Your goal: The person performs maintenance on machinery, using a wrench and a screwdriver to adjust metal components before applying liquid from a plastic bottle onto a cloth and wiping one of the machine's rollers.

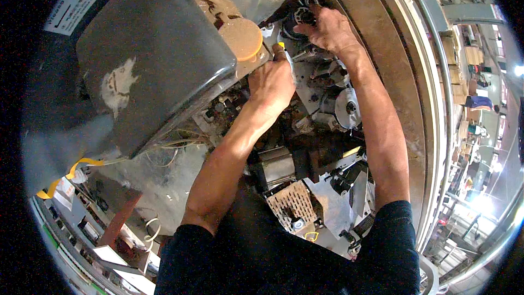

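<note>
Dark round part (304, 17) is at the right hand's (330, 30) fingertips, held between spread thumb and fingers. Left hand's (273, 83) curled just left and closer in, can't tell if it's gripping anything. Big black cover (164, 60) and orange disc (240, 39) crowd its left side. Tan panel (406, 71) right of the right hand, grey floor (164, 183) left of the left forearm, cluttered workshop (464, 147) far right.
</note>
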`<state>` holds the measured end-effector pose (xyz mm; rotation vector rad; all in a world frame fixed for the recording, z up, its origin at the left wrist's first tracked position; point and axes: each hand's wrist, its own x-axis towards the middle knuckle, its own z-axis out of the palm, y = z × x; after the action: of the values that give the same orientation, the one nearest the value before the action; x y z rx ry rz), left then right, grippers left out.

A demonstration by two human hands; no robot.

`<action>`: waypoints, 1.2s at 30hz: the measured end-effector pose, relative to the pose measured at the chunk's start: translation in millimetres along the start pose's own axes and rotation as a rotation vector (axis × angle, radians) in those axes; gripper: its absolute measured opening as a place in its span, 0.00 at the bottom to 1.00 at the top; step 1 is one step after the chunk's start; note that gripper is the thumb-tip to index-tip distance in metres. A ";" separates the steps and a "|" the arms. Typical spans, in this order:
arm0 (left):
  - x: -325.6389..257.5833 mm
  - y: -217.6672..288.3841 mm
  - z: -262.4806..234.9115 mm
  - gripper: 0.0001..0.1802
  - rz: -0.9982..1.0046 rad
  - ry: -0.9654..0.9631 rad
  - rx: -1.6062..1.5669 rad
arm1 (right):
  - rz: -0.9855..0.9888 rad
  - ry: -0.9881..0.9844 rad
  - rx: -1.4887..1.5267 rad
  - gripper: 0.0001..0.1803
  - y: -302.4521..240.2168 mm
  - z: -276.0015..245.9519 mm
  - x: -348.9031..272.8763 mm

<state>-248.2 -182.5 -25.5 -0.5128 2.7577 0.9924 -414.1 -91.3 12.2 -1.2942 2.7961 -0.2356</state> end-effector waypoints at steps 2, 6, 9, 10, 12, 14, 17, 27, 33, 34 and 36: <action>2.1 0.9 3.2 0.37 -0.017 -0.007 -0.031 | -0.055 0.041 0.006 0.28 9.1 6.3 2.0; -11.1 19.8 -22.4 0.37 -0.032 -0.029 -0.013 | 0.159 -0.131 -0.087 0.32 -1.8 4.6 5.3; 3.2 4.4 -1.4 0.37 -0.022 0.040 -0.047 | 0.112 0.020 -0.051 0.32 -2.8 8.6 3.1; 4.0 2.9 -1.2 0.37 -0.029 0.014 -0.057 | 0.138 -0.011 -0.033 0.32 -6.3 5.0 2.4; 7.2 2.2 -3.3 0.37 -0.007 0.052 -0.034 | 0.188 -0.071 0.003 0.33 -12.5 -5.0 2.4; 6.3 2.9 -7.2 0.35 0.005 0.102 -0.021 | 0.154 -0.120 0.016 0.34 -13.0 -11.0 8.7; -4.8 6.3 0.3 0.32 0.033 0.120 -0.026 | -0.050 -0.172 0.091 0.38 9.6 -11.6 8.7; 2.8 -7.8 6.9 0.34 0.038 0.174 -0.098 | -0.096 -0.173 0.229 0.34 -3.9 -24.0 8.4; -6.0 1.7 7.1 0.27 0.053 0.229 -0.062 | -0.044 -0.195 0.158 0.33 0.7 -21.1 5.2; 3.8 -8.8 13.7 0.27 0.070 0.271 -0.064 | -0.042 -0.182 0.158 0.33 -5.9 -22.8 6.8; 12.8 -14.0 9.4 0.29 0.111 0.228 -0.092 | 0.010 -0.166 0.175 0.32 -3.1 -18.8 7.5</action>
<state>-254.5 -189.8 -44.3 -0.5210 2.9806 1.1576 -418.7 -96.8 31.4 -1.2014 2.5786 -0.3469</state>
